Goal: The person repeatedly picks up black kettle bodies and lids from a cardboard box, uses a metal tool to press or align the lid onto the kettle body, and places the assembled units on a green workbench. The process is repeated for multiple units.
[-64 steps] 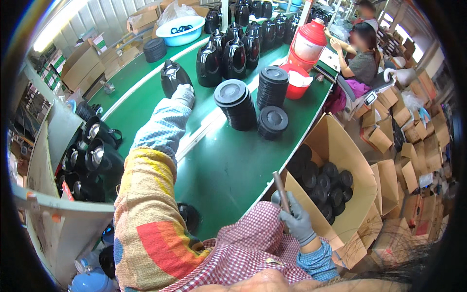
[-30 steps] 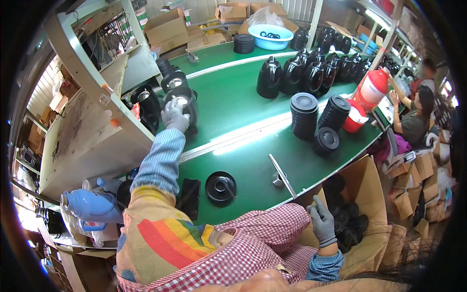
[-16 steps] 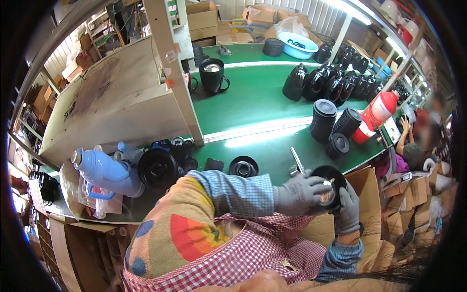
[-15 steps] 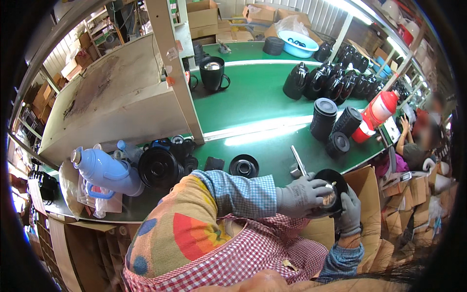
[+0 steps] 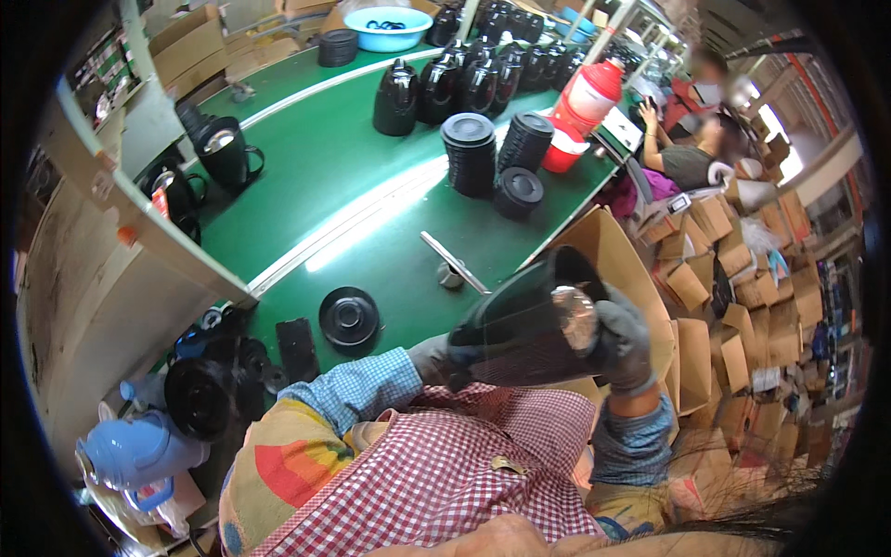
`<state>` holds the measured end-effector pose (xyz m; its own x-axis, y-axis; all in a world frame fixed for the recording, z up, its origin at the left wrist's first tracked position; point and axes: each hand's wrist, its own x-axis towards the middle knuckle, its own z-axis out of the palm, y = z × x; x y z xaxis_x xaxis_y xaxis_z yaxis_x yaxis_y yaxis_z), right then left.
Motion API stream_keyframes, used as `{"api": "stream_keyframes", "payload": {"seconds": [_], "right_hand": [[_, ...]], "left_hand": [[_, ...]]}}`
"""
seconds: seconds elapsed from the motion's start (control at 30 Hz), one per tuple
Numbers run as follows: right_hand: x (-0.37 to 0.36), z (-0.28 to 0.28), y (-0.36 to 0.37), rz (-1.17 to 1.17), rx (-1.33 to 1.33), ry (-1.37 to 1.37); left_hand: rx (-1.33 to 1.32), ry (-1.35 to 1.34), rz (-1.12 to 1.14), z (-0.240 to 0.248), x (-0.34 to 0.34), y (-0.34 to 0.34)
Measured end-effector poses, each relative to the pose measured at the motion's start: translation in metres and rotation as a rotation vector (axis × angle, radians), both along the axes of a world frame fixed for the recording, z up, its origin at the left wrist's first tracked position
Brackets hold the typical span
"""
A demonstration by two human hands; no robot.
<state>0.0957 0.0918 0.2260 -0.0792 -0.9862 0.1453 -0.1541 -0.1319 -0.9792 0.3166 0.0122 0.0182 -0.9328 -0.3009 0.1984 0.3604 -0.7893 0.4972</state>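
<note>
A large glossy black thermos jug body (image 5: 510,334) lies tilted on its side between my gloved hands, in front of my checked apron. Its wide end faces right and shows a round silvery part (image 5: 575,318) inside. My left hand (image 5: 431,359) is closed on the narrower left end, its fingers partly hidden. My right hand (image 5: 626,345) grips the rim of the wide end, slightly blurred. Beyond the jug body, on the green bench, lies a metal rod (image 5: 455,263) by a small round metal piece. A black round lid-like disc (image 5: 349,320) sits to the left.
Stacks of black ribbed lids (image 5: 469,153) and a red-and-white bottle (image 5: 585,97) stand farther back. Behind them are several black jugs (image 5: 396,97) and a blue basin (image 5: 388,30). An open carton (image 5: 640,288) adjoins my right arm. Another person (image 5: 687,153) sits at far right.
The jug body has turned from end-on to lying sideways, higher in view. My left hand has shifted from its open end to the opposite end. The whole view has swung right.
</note>
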Motion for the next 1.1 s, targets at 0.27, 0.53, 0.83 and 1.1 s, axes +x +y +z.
{"api": "stream_keyframes", "payload": {"seconds": [0.27,0.53,0.83,1.1], "right_hand": [[0.036,-0.069,-0.034,0.199,0.307,-0.493],[0.003,-0.105,-0.131,0.25,0.49,-0.156],[-0.092,-0.187,-0.365,-0.365,0.641,1.152],[-0.095,-0.197,-0.347,-0.337,0.387,1.203]], "left_hand": [[0.454,0.309,0.003,-0.119,-0.049,-0.025],[0.614,0.249,0.389,-0.197,-0.02,-0.03],[0.641,0.094,0.424,-0.193,-0.001,-0.049],[0.62,0.043,0.44,-0.195,0.01,-0.053]]}}
